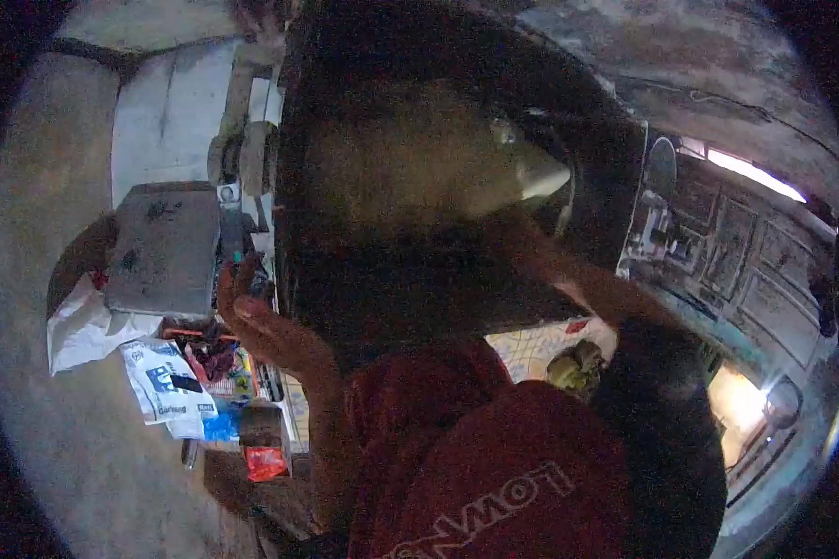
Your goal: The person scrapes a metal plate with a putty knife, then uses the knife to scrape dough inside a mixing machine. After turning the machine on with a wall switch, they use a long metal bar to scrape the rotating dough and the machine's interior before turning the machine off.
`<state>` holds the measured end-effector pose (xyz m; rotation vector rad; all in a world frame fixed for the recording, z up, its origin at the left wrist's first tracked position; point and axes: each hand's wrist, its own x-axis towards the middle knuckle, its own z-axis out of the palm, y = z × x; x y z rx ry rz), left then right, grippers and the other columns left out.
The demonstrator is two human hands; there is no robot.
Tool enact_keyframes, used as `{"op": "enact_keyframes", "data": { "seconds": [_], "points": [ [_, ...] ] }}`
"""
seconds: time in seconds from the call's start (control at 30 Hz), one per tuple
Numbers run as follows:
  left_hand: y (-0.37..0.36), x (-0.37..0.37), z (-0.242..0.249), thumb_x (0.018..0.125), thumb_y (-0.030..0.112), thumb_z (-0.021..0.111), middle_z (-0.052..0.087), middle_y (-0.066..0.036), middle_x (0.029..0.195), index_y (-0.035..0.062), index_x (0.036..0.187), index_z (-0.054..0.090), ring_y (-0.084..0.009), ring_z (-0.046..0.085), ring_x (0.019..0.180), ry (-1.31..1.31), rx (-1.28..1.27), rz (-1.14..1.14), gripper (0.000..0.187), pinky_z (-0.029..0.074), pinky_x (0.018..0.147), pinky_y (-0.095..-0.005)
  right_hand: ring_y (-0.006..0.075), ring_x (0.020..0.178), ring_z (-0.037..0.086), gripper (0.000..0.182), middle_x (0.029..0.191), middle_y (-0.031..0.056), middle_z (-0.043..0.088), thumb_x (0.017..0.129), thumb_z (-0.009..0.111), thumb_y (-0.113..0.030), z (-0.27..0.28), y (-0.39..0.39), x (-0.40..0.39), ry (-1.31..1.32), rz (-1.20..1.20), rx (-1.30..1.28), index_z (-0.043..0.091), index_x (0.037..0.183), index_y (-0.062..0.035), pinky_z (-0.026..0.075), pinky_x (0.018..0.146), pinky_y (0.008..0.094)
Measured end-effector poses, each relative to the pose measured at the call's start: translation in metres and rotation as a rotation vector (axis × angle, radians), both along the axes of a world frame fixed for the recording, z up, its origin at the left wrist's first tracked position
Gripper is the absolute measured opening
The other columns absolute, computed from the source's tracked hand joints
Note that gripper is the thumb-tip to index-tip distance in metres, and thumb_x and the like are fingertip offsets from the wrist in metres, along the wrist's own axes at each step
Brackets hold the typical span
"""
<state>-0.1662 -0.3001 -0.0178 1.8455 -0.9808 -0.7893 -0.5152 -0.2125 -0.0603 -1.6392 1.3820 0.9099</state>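
A large, dark, panel-like object (pixel 364 289) fills the middle of the view, its kind hidden by shadow. Across its upper part spreads a blurred tan area (pixel 391 158), ending in a pale pointed shape (pixel 541 174) on the right. My left hand (pixel 275 335) is by the panel's left edge, fingers stretched upward and slightly apart, with nothing visibly held. Just above those fingertips stands a narrow dark item (pixel 233 238) with a small teal spot. My right hand (pixel 522 244) reaches to the panel's lower right, below the pale shape; darkness hides its fingers.
To the left are a grey boxy piece (pixel 163 247), a white bag (pixel 93 326), a printed white packet (pixel 163 382) and a red packet (pixel 266 463). A greenish bundle (pixel 578 366) lies on patterned cloth (pixel 522 347). Panelled doors (pixel 732 242) and a bright light (pixel 741 405) are at right.
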Motion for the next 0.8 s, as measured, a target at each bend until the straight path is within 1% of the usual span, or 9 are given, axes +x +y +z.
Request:
{"op": "enact_keyframes", "data": {
  "seconds": [0.07,0.13,0.23,0.3,0.43,0.57,0.6,0.7,0.8],
  "points": [
    [0.0,-0.004,0.005,0.098,0.053,0.025,0.051,-0.019,0.125,-0.0022,0.128,0.044,-0.0321,0.054,0.11,0.102,0.055,0.025,0.066,0.049,0.092,-0.0442,0.0243,0.079,0.057,0.029,0.093,0.0156,0.061,0.091,0.049,-0.024,0.033,-0.003,0.012,-0.015,0.022,0.018,0.056,0.11,-0.0036,0.048,0.069,0.0392],
    [0.0,-0.002,0.004,0.1,0.045,0.027,0.057,-0.018,0.118,-0.0009,0.126,0.044,-0.0277,0.056,0.106,-0.012,-0.016,-0.013,0.055,0.044,0.088,-0.0404,0.0232,0.075,0.058,0.03,0.09,0.015,0.061,0.092,0.049,-0.027,0.036,0.006,0.031,-0.039,0.005,-0.004,0.057,0.108,-0.0035,0.048,0.065,0.0388],
    [-0.003,-0.006,0.011,0.101,0.041,0.03,0.06,-0.017,0.114,-0.0003,0.125,0.045,-0.0255,0.056,0.105,-0.072,-0.029,-0.031,0.05,0.042,0.087,-0.0383,0.0217,0.068,0.058,0.032,0.085,0.0142,0.062,0.093,0.048,-0.031,-0.022,0.006,0.038,-0.016,-0.125,-0.015,0.058,0.105,-0.0034,0.048,0.059,0.0383],
    [-0.005,-0.003,0.013,0.1,0.042,0.031,0.06,-0.017,0.114,-0.0004,0.126,0.045,-0.0257,0.056,0.105,-0.077,-0.034,-0.034,0.051,0.041,0.088,-0.0386,0.0207,0.064,0.059,0.034,0.082,0.0137,0.063,0.093,0.048,-0.033,-0.027,-0.011,0.026,0.026,-0.288,0.05,0.059,0.103,-0.0033,0.049,0.055,0.038],
    [-0.005,-0.005,0.013,0.099,0.045,0.036,0.058,-0.018,0.116,-0.0011,0.126,0.045,-0.0264,0.055,0.106,0.014,-0.019,-0.035,0.054,0.042,0.088,-0.0394,0.0186,0.056,0.06,0.039,0.075,0.0126,0.064,0.095,0.047,-0.038,0.091,-0.038,-0.008,0.224,-0.717,0.274,0.061,0.1,-0.0032,0.049,0.048,0.0373],
    [-0.001,-0.002,0.004,0.097,0.042,0.046,0.056,-0.019,0.117,-0.0026,0.127,0.044,-0.0255,0.054,0.107,0.117,-0.047,-0.034,0.054,0.045,0.087,-0.0381,0.0168,0.047,0.059,0.037,0.063,0.009,0.06,0.095,0.046,-0.039,0.184,-0.025,-0.019,0.463,-0.771,0.366,0.059,0.103,-0.0044,0.048,0.039,0.0345],
    [-0.001,-0.002,0.003,0.096,0.04,0.049,0.056,-0.019,0.118,-0.0028,0.127,0.043,-0.0254,0.054,0.107,0.161,-0.057,-0.021,0.053,0.045,0.087,-0.0374,0.0162,0.043,0.058,0.034,0.058,0.0075,0.055,0.095,0.048,-0.035,0.193,-0.019,-0.023,0.507,-0.761,0.347,0.054,0.112,-0.0066,0.045,0.032,0.0323],
    [0.001,-0.002,0.003,0.094,0.035,0.055,0.055,-0.019,0.118,-0.003,0.128,0.04,-0.0254,0.054,0.108,0.234,-0.077,-0.01,0.054,0.046,0.087,-0.0359,0.0152,0.044,0.057,0.026,0.054,0.0067,0.053,0.095,0.048,-0.028,0.194,-0.005,-0.036,0.662,-0.745,0.333,0.058,0.096,-0.0043,0.043,0.033,0.0329],
    [0.0,0.001,0.002,0.093,0.032,0.059,0.054,-0.019,0.119,-0.0026,0.129,0.038,-0.0257,0.054,0.108,0.19,-0.087,-0.049,0.055,0.046,0.088,-0.0355,0.016,0.04,0.05,0.025,0.053,0.0072,0.051,0.093,0.045,-0.022,0.165,-0.003,-0.071,0.541,-0.899,0.35,0.061,0.088,-0.0036,0.042,0.034,0.0337]
  ]
}}
